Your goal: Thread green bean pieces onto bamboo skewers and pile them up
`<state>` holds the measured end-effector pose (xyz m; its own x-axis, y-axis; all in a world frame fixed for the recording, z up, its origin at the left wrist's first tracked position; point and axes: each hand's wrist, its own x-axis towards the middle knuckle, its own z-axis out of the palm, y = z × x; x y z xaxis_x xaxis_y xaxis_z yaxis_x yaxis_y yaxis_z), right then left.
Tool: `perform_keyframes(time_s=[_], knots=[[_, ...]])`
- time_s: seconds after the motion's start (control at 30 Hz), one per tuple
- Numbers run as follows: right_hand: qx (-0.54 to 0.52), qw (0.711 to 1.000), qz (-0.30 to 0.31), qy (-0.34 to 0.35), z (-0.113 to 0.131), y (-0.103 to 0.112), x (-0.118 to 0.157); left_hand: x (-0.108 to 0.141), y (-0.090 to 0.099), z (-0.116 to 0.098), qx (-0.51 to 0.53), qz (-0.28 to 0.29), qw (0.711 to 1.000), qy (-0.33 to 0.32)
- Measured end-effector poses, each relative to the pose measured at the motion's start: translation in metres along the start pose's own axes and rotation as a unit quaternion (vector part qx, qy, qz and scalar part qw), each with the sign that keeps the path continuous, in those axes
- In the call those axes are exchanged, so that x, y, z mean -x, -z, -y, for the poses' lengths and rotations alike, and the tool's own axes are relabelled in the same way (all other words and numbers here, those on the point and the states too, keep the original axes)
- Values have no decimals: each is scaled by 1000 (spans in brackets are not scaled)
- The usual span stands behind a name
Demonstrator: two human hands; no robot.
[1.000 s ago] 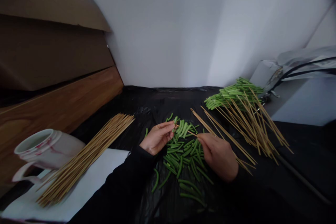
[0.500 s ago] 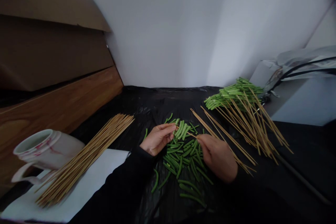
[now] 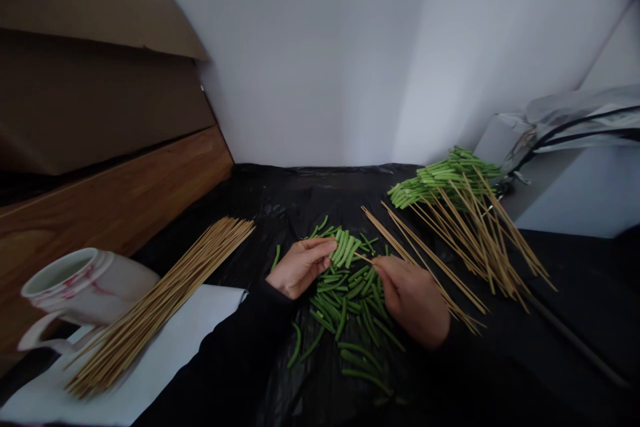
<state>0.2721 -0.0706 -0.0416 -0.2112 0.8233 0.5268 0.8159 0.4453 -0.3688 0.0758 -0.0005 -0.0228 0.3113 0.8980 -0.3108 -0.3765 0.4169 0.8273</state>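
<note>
Several short green bean pieces [image 3: 345, 249] sit side by side on a thin wooden skewer [image 3: 364, 257], between my two hands. My left hand [image 3: 303, 265] pinches the left end of this row with thumb and fingertips. The skewer's right part is in the closed fingers of my right hand [image 3: 414, 297]. Below both hands, loose green beans [image 3: 350, 307] lie scattered on the black plastic sheet [image 3: 320, 190].
A bundle of skewers [image 3: 165, 307] rests on white paper [image 3: 200, 327] at the left, beside a white mug [image 3: 90, 283]. Loaded bean skewers [image 3: 445, 180] and loose sticks [image 3: 425, 253] lie at the right. A cardboard box [image 3: 95, 93] stands back left.
The bean row shows more fully beside my left fingertips, and the bit of skewer seen at its left end is now hidden. Both hands have barely moved.
</note>
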Motion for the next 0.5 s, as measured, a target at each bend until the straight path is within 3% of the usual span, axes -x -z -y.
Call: perform_keyframes(time_s=[0.5], knots=[[5, 1000, -9, -7, 4, 3, -4, 2, -3, -3, -15, 0, 999, -36]])
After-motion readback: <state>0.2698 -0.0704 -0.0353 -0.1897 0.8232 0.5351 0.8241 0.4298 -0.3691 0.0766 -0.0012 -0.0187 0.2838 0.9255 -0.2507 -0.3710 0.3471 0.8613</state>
